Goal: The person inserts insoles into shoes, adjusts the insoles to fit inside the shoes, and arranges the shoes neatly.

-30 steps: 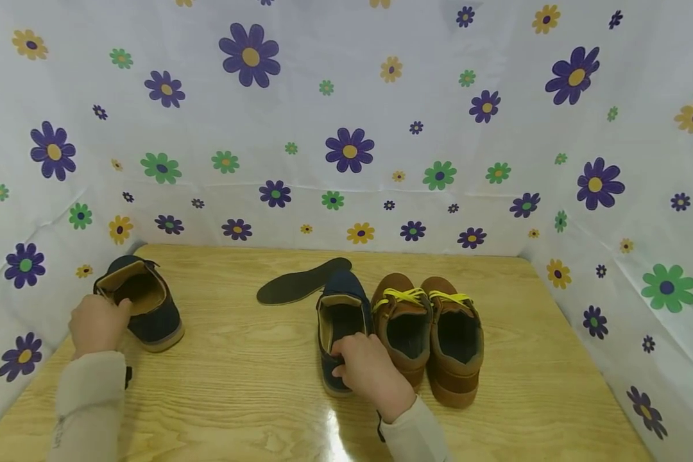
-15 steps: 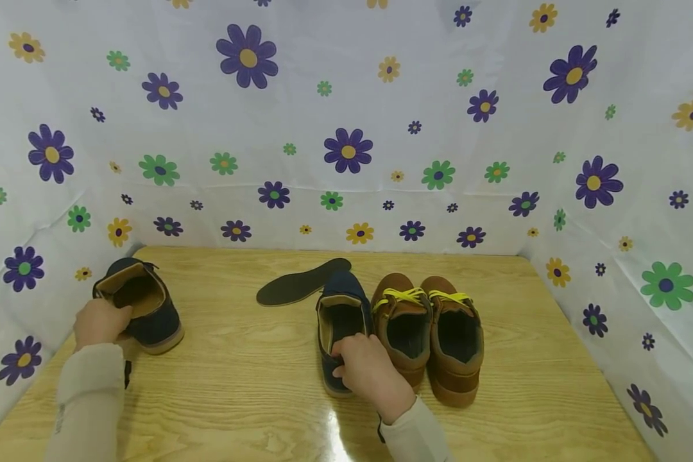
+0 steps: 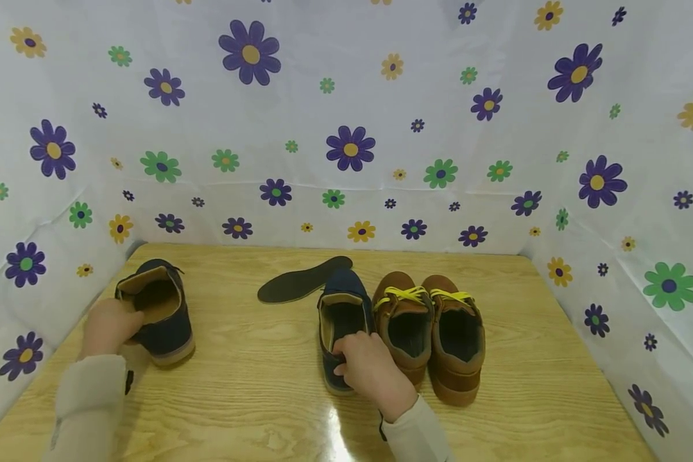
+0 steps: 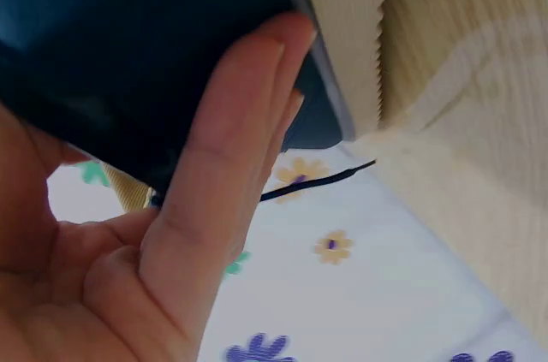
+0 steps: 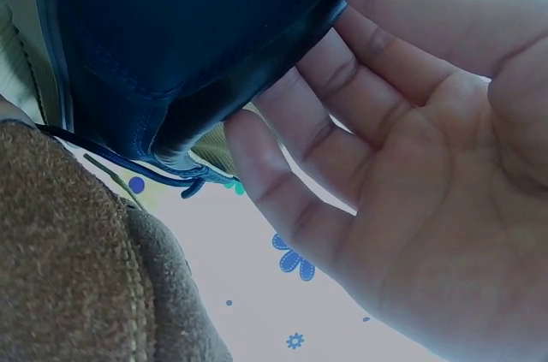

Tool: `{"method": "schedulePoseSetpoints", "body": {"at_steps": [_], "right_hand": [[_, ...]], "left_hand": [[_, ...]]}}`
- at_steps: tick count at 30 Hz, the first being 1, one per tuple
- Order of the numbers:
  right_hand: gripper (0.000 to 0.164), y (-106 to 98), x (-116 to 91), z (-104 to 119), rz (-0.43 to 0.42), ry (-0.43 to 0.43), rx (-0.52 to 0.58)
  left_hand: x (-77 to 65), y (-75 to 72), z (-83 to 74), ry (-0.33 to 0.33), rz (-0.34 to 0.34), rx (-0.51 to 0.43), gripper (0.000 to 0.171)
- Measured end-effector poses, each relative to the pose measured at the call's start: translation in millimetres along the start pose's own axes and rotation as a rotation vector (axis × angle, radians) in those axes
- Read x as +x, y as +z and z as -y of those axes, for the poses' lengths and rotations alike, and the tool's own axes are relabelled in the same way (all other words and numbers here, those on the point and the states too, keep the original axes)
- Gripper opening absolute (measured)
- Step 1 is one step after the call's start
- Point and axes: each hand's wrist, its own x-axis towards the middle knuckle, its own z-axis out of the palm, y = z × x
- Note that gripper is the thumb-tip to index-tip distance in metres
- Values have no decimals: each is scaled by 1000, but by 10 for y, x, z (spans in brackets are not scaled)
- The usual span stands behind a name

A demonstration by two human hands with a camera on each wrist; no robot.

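Observation:
At the table's left side my left hand [image 3: 108, 326] grips the left wall of a navy shoe [image 3: 173, 330], thumb inside the opening and fingers along the outside. The left wrist view shows those fingers [image 4: 201, 157] flat against the dark upper, beside the pale sole. Further right, my right hand [image 3: 372, 372] holds the heel collar of a second navy shoe [image 3: 336, 378], pinching it between thumb and fingers. In the right wrist view its fingers [image 5: 265, 165] hook over the collar's edge. A dark insole [image 3: 294, 284] lies behind this shoe, partly hidden by its toe.
Two brown shoes with yellow laces stand right of the second navy shoe; the nearer brown shoe [image 3: 407, 330] is close against it, the other brown shoe [image 3: 459, 340] beyond. Flower-patterned white cloth [image 3: 300, 115] encloses the wooden table [image 3: 248, 385] at the back and both sides.
My left hand has shifted the left navy shoe a little to the right and slightly nearer. My right hand and its shoe have stayed in place.

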Motion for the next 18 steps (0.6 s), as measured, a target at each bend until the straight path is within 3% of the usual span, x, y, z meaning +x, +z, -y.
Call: {"method": "schedulePoseSetpoints", "body": {"at_steps": [6,18], "right_hand": [[21,-13,-11,17,10,2,8],[22,-13,-22,40,14,6,-2]], "left_hand": [[-156,2,-197,-33,128,-27,21],[-544,109,-579,97,220,-36,16]]}}
